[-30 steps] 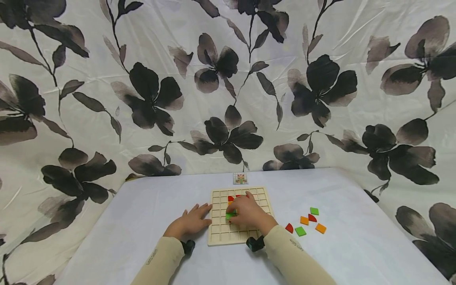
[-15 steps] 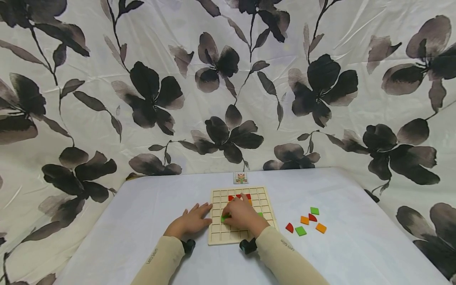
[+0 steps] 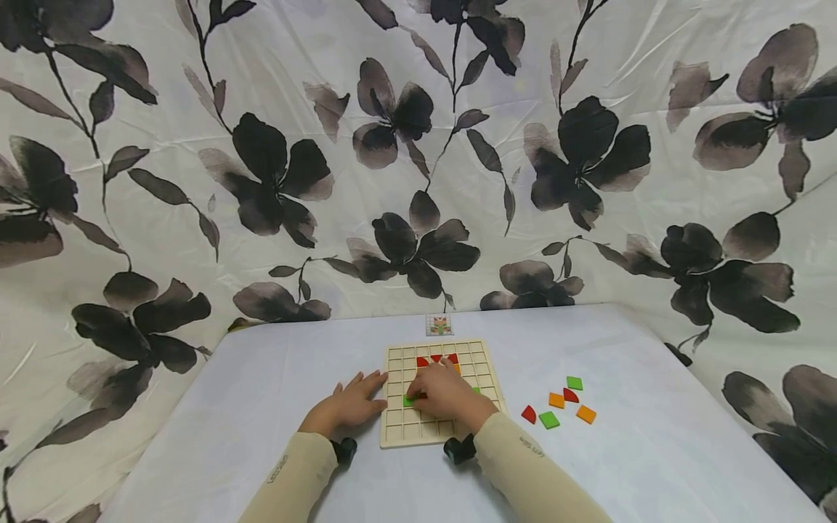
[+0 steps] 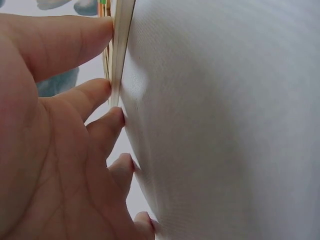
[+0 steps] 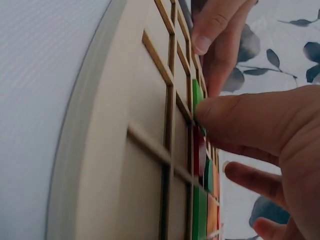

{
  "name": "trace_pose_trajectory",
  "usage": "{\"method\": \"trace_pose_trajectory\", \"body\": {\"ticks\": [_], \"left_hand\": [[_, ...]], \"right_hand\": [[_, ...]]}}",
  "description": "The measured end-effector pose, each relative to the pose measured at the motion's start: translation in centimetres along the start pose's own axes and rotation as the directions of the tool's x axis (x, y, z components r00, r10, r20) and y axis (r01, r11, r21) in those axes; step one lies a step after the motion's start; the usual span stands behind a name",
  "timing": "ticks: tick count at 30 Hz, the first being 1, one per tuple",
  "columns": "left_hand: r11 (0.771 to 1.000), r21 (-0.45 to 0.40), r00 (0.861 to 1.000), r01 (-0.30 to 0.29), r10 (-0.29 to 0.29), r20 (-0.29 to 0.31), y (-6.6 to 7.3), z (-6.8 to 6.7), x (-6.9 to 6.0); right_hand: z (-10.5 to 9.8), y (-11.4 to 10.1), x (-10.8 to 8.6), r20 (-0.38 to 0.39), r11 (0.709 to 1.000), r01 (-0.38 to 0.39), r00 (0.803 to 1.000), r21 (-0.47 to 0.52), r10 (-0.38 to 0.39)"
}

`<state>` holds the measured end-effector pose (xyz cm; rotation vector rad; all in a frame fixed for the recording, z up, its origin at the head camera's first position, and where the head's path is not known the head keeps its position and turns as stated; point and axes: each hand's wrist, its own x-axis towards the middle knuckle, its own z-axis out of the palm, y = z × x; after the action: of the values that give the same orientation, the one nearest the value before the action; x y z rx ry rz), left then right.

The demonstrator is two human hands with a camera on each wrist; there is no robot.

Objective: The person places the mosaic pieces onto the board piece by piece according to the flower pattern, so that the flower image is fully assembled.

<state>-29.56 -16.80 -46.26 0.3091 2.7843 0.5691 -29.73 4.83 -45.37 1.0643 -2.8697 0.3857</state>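
Observation:
A square wooden grid board (image 3: 397, 430) lies on the table. My left hand (image 3: 346, 404) rests beside it, fingers spread; in the left wrist view the thumb (image 4: 90, 40) touches the board's edge. Over the board's middle, my right hand (image 3: 450, 392) pinches a green tile (image 3: 408, 401) at a left-hand cell. The right wrist view has the thumb (image 5: 225, 115) on that green tile (image 5: 196, 87), low in the grid; the index fingertip is hidden. Red tiles (image 3: 453, 358) sit in an upper row. The right hand covers much of the middle.
Right of the board lie loose tiles: a green square (image 3: 574, 383), a red quarter-round (image 3: 529, 414), an orange square (image 3: 586, 414) and several others. A small pattern card (image 3: 439, 325) lies behind the board. A flowered cloth (image 3: 418, 160) hangs behind the table (image 3: 261, 407).
My right hand has moved left across the board with the green tile, to a left-hand cell. Over the last half second it has barely moved. The left hand stays in place.

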Motion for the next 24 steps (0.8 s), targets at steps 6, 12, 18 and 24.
{"method": "trace_pose_trajectory", "body": {"ticks": [6,12,18,24], "left_hand": [[1.000,0.009,1.000,0.008,-0.008,-0.001,0.0,0.1,0.0],[1.000,0.022,1.000,0.005,-0.005,-0.003,0.2,0.1,-0.1],[1.000,0.021,1.000,0.007,-0.007,-0.003,0.4,0.0,-0.2],[1.000,0.022,1.000,-0.002,0.002,-0.007,0.3,0.0,-0.2]], "right_hand": [[-1.3,1.1,-1.7,-0.006,1.000,0.017,1.000,-0.003,-0.017],[-2.8,3.3,-3.6,-0.007,0.997,-0.058,0.998,0.043,0.059],[-4.5,5.9,-5.5,0.001,0.987,-0.154,0.988,0.042,0.154],[-6.0,8.0,-7.7,0.005,0.970,-0.239,0.971,0.040,0.239]]}}
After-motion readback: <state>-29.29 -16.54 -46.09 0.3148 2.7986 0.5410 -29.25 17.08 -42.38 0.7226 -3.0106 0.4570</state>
